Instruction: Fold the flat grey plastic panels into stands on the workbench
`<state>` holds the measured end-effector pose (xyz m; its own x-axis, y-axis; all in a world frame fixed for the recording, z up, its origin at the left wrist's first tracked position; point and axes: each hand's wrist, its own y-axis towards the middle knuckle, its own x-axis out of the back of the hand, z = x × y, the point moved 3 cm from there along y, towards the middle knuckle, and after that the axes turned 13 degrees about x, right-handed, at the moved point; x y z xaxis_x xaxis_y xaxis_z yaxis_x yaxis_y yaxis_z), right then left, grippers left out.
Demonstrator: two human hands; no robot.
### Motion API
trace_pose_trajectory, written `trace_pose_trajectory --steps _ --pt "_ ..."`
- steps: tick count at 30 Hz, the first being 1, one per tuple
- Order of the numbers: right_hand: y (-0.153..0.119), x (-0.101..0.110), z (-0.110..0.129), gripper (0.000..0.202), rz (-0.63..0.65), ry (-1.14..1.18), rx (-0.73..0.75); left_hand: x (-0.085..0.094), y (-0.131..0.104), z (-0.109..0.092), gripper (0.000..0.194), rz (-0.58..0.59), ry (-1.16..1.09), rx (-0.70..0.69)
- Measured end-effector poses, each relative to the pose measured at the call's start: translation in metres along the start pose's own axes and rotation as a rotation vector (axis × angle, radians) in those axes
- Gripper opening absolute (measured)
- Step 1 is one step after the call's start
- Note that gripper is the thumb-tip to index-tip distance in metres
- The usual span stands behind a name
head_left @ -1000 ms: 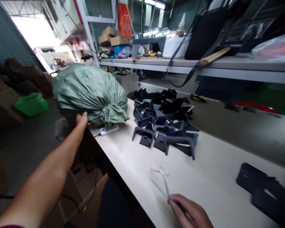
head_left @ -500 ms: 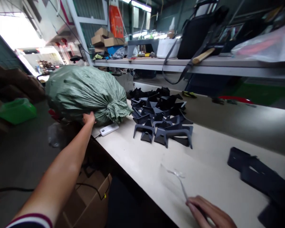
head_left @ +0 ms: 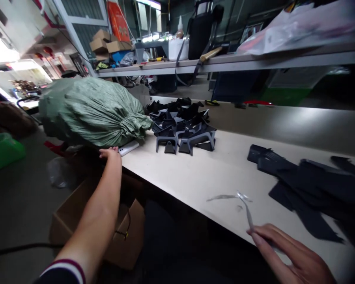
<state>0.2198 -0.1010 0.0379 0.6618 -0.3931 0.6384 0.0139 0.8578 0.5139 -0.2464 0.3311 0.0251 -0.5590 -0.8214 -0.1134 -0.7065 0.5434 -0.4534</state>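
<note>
The right grip [head_left: 286, 244] is closed, thumb against fingers, on one end of a clear plastic strip [head_left: 248, 213]. The strip is thin, glossy and flexible; it bends at a crumpled knot ahead of the fingertips, and a flat tail runs left over the smooth, pale bench [head_left: 177, 177].

The left grip [head_left: 109, 152] has its fingers loosely bent at the bench edge, beside the near end of a white, rounded-corner device [head_left: 128, 148]. How far it is open, and whether it has hold of anything, cannot be told.

Directly above the left grip is a bulging green woven sack [head_left: 91, 112], creased, with its mouth gathered into a ruffled neck. Right of the left grip, beyond the device, is a pile of black molded parts [head_left: 180, 122]; the nearest are angular, bracket-shaped pieces. Right of the right grip, flat, matte black panels [head_left: 307, 177] overlap. Below the left grip is an open cardboard box [head_left: 127, 236].

Compared with the earlier frame, the view has turned right, exposing more panels. The left grip has moved down from the sack's underside to the device. The strip's tail now extends farther left.
</note>
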Motion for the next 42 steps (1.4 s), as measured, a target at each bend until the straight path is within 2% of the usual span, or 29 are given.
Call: trace_pose_trajectory --steps 4,9,14,17,20,23,25,27,30,32,35,38,40,42 --pt "-0.011 0.009 -0.001 0.016 0.027 0.044 0.081 0.016 -0.045 0.049 0.039 0.162 0.035 0.071" --pt "-0.015 0.017 0.003 0.01 0.028 0.143 0.184 0.036 -0.117 0.112 0.034 0.389 0.218 0.116" --pt "-0.033 0.022 -0.005 0.007 -0.047 0.211 0.166 0.055 -0.215 0.173 0.026 0.669 0.422 0.045" --pt "-0.048 0.028 -0.01 0.005 -0.031 0.276 0.176 0.068 -0.284 0.207 0.019 0.919 0.575 0.037" --pt "-0.062 0.037 -0.011 0.008 0.012 0.383 0.118 0.088 -0.351 0.221 0.026 1.249 0.695 0.057" --pt "-0.077 0.044 -0.008 0.016 0.037 0.471 0.059 0.115 -0.402 0.216 0.044 1.477 0.731 0.057" --pt "-0.088 0.043 -0.007 0.019 0.061 0.491 0.024 0.131 -0.43 0.214 0.054 1.702 0.873 0.088" --pt "-0.102 0.039 -0.009 0.019 0.066 0.495 -0.02 0.143 -0.45 0.214 0.056 1.859 0.988 0.088" --pt "-0.124 0.033 -0.015 0.018 -0.011 0.445 -0.102 0.152 -0.476 0.223 0.05 2.061 1.061 0.046" --pt "-0.136 0.031 -0.016 0.018 -0.067 0.409 -0.155 0.155 -0.486 0.235 0.049 2.138 1.049 0.046" --pt "-0.147 0.028 -0.012 0.017 -0.128 0.46 -0.238 0.157 -0.491 0.254 0.053 2.1 1.02 0.034" --pt "-0.151 0.019 -0.005 0.022 -0.165 0.662 -0.397 0.16 -0.491 0.269 0.059 2.065 1.077 0.072" --pt "-0.151 0.013 -0.002 0.024 -0.214 0.766 -0.509 0.162 -0.492 0.274 0.062 2.039 1.128 0.092" --pt "-0.148 0.012 -0.001 0.021 -0.316 0.745 -0.529 0.161 -0.495 0.275 0.061 1.997 1.125 0.068"
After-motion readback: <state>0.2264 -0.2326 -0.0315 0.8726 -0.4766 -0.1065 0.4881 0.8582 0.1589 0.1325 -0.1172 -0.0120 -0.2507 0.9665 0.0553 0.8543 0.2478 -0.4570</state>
